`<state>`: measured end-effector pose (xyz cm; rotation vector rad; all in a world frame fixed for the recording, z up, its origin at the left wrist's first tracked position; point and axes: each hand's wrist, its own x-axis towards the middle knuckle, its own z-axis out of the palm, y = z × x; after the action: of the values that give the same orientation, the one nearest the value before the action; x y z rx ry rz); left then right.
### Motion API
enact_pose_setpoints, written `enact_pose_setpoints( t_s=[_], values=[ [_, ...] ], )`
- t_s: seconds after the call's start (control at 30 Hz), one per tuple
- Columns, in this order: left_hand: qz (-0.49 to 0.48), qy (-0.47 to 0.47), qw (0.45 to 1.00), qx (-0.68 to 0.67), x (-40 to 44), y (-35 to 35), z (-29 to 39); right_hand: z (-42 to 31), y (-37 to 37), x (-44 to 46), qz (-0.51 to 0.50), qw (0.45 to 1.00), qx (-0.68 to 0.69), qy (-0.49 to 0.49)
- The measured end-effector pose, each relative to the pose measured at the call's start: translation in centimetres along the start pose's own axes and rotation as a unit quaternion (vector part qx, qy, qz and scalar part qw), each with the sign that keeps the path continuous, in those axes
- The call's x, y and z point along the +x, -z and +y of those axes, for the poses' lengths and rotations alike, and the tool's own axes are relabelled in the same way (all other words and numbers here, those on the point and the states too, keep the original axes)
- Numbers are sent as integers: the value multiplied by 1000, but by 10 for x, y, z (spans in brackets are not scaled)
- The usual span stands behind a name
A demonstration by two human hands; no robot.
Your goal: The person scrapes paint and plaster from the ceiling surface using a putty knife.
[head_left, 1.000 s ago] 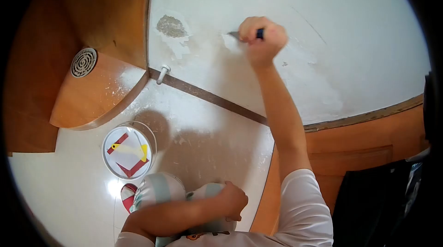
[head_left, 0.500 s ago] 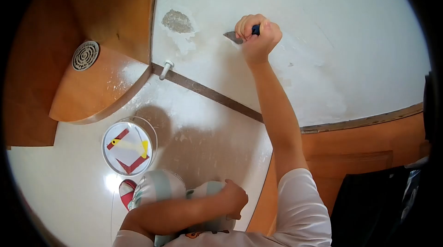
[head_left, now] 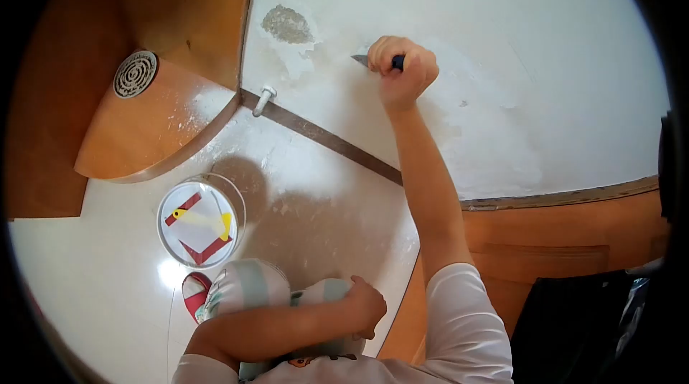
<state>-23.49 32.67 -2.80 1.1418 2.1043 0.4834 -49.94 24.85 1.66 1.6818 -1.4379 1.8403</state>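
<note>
My right hand (head_left: 406, 69) is wrapped round the dark handle of a scraper (head_left: 361, 60), whose metal blade points left at the white wall (head_left: 545, 47). Left of the blade, a rough grey bare patch (head_left: 287, 24) shows in the wall, with flaked paint below it. Lighter, uneven marks spread over the wall to the right of my wrist. My left hand (head_left: 367, 306) rests over my knee at the bottom centre, its fingers curled and partly hidden, so whether it holds anything is unclear.
A round white bucket (head_left: 166, 230) with a red and yellow label stands on the floor (head_left: 108, 276). A curved wooden shelf (head_left: 143, 133) bears a round patterned disc (head_left: 135, 75) and white dust. A white doorstop (head_left: 264, 100) projects near the baseboard. Dark cloth (head_left: 567, 319) hangs at right.
My right hand and the scraper moved slightly up, then back down along the wall. The view has shifted, so the shelf and bucket appear higher. My left hand stays on my knee.
</note>
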Motion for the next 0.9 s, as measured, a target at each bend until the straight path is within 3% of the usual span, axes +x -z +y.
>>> enact_pose_setpoints(
  t_s=[0.13, 0.27, 0.37, 0.53, 0.63, 0.67, 0.77, 0.8, 0.9],
  values=[
    [41, 4, 999, -2, -3, -6, 1, -1, 1, 4, 37, 997, 55, 37],
    [58, 0, 998, -19, 2, -14, 1, 7, 1, -13, -9, 1000, -3, -2],
    [24, 14, 1000, 9, -5, -3, 4, -4, 5, 0, 28, 998, 44, -22],
    [32, 5, 999, -5, 1, -10, 1, -11, 6, -3, -12, 998, -47, 42],
    [13, -4, 1000, -11, 0, -12, 6, -3, 8, -12, -11, 1000, 2, -3],
    [6, -2, 1000, -3, 0, -7, 2, -5, 12, -13, -53, 998, -29, -13],
    [36, 3, 999, -8, -3, -8, 3, -13, 21, -9, 10, 1000, -8, -22],
    [37, 7, 999, -19, -3, -10, 6, -3, 24, -19, 32, 995, -2, -97],
    [46, 17, 999, -4, 0, -8, -2, 1, 24, -40, 9, 988, -143, -65]
  ],
)
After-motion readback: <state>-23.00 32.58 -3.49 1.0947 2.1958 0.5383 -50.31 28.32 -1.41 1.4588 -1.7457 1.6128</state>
